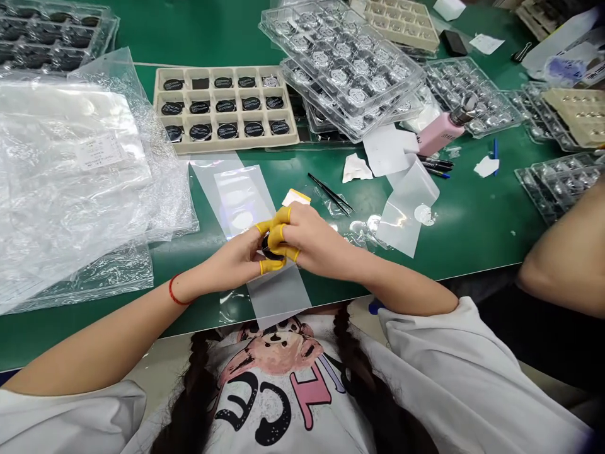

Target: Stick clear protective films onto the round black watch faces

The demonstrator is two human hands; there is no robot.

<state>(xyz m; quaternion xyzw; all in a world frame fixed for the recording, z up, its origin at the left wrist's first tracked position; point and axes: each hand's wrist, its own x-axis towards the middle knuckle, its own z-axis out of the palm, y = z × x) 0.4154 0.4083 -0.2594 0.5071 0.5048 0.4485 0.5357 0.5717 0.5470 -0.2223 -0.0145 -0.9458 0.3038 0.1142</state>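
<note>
My left hand (236, 255) and my right hand (309, 239) meet over the green table (472, 221), fingertips in yellow finger cots. Both pinch a small round black disc (268, 250), mostly hidden between the fingers. Under the hands lies a long strip of clear film (246, 202). A beige tray (225, 108) with rows of the same black discs stands behind, and black tweezers (329, 193) lie just right of the hands.
Clear plastic bags (70, 170) pile up at left. Stacked clear blister trays (340, 63) sit at the back, more (558, 183) at right. A pink bottle (442, 132), pens, paper scraps and curled film (406, 208) lie mid-right. Another person's arm (567, 258) rests at the right edge.
</note>
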